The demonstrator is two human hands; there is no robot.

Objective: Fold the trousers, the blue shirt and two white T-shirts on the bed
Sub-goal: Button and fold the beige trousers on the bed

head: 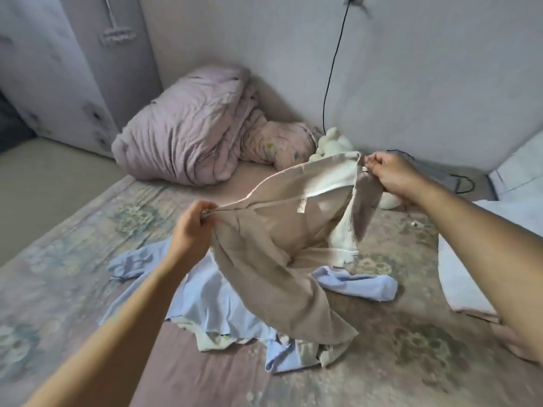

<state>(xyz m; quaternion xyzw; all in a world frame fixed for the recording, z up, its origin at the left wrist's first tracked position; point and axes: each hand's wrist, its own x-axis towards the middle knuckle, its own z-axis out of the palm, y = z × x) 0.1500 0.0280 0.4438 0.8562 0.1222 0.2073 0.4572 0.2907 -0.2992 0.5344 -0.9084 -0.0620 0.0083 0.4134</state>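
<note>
While both arms reach out over the bed, the left hand is curled tight and pinches one end of the waistband of the tan trousers. From that hand the waistband runs up and to the right, pulled straight. It shows a white lining and a small tag on the inside. The trousers hang down between the two hands, and their legs trail onto the bed below.

Under the left hand and under the hanging trousers lies the blue shirt, crumpled on the bed. One sleeve pokes out to the left of the left wrist, and another blue part sticks out below the right hand. A bit of white cloth peeks out from under the blue shirt, nearer the person than the left hand. I cannot tell if it is one of the T-shirts.

Far past the left hand, by the wall, sits a bunched pink blanket with a pink pillow beside it. A white soft toy lies just behind the right hand.

The right hand is curled too, and it pinches the other end of the waistband. A black cable hangs down the wall beyond it. To the right of the right arm lies flat white cloth at the bed's edge.
</note>
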